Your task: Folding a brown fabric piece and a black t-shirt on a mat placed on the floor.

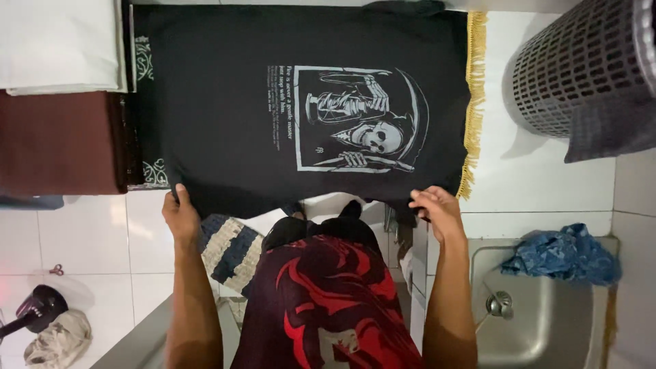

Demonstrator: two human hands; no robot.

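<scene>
I see my left hand and right hand pinching the near hem of the black printed T-shirt, which looks light, limp, and best gripped at its corners.

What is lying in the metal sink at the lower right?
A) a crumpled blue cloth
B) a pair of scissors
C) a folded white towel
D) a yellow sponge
A: a crumpled blue cloth rests on the back rim of the metal sink, above the drain, to the right of the right hand that grips the black printed shirt.
</scene>
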